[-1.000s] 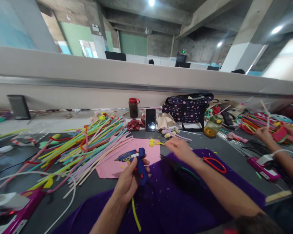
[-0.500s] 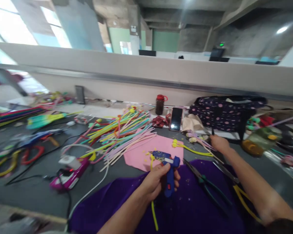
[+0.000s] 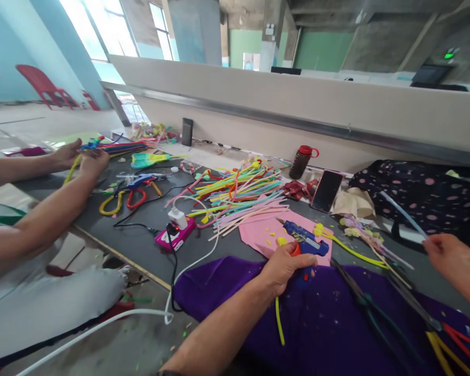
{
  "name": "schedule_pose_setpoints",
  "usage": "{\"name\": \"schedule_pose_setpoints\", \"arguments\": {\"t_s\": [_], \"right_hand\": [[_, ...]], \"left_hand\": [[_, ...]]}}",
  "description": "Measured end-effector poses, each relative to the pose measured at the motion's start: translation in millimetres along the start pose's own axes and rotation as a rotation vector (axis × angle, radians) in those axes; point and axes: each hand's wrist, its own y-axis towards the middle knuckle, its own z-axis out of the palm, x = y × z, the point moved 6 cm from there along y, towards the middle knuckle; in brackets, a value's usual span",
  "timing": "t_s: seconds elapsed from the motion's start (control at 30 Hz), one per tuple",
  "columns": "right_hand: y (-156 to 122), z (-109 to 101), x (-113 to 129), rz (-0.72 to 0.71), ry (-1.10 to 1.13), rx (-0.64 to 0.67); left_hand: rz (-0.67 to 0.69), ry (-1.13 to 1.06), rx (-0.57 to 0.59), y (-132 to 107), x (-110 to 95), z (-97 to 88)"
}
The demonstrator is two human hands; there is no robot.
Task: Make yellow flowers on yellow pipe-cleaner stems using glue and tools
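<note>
Head view: a blue glue gun (image 3: 306, 240) is grasped by the left hand (image 3: 282, 269) over a pink sheet (image 3: 253, 235), its nozzle (image 3: 279, 221) pointed toward heaped stems (image 3: 245, 192) on the table (image 3: 113, 243); a yellow stem (image 3: 279, 321) is seen hanging below that hand. A thin pale strip (image 3: 403, 214) is pinched by the right hand (image 3: 454, 263), in front of a dotted bag (image 3: 423, 190) set along the back edge. Pliers (image 3: 363, 299) are laid on purple cloth (image 3: 227, 284) spread at the front edge.
</note>
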Motion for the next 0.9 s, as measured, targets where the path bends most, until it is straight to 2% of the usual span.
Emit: {"name": "schedule_pose_setpoints", "arguments": {"t_s": [0.03, 0.1, 0.17, 0.23, 0.3, 0.4, 0.5, 0.63, 0.7, 0.77, 0.9], "right_hand": [[-9.2, -10.9, 12.0, 0.078, -0.001, -0.021], [-29.8, -28.4, 46.4, 0.110, 0.208, -0.003], [-51.7, -40.4, 77.5, 0.180, 0.552, 0.043], [-71.1, -55.9, 99.9, 0.258, 0.977, -0.080], [-84.1, -58.1, 122.8, 0.314, 1.242, -0.003], [-90.6, -58.9, 154.2, 0.301, 1.357, 0.169], [-88.9, -58.7, 171.5, 0.280, 1.347, 0.245], [-93.1, -53.1, 187.0, 0.182, 1.123, 0.437], [-98.0, -53.9, 197.8, 0.041, 0.954, 0.522], [-102.3, -58.6, 211.5, -0.145, 0.765, 0.545], [-107.7, -70.5, 238.5, -0.450, 0.424, 0.438]], "left_hand": [[0.025, -0.006, -0.015, -0.2, -3.2, -1.5], [0.076, -0.020, -0.039, 0.1, -8.6, -5.2], [0.094, -0.028, -0.039, 1.5, -10.0, -8.2], [0.085, -0.048, -0.012, 3.2, -8.5, -9.1], [0.062, -0.079, 0.023, 4.5, -6.0, -8.4], [0.043, -0.138, 0.049, 4.7, -5.2, -7.2], [0.058, -0.198, 0.087, 3.6, -9.2, -5.3], [0.065, -0.259, 0.113, 1.8, -12.6, -5.1], [0.063, -0.283, 0.113, 1.3, -12.6, -5.7], [0.058, -0.296, 0.106, 1.1, -11.7, -6.5], [0.050, -0.308, 0.103, 0.7, -11.1, -6.6]]}}
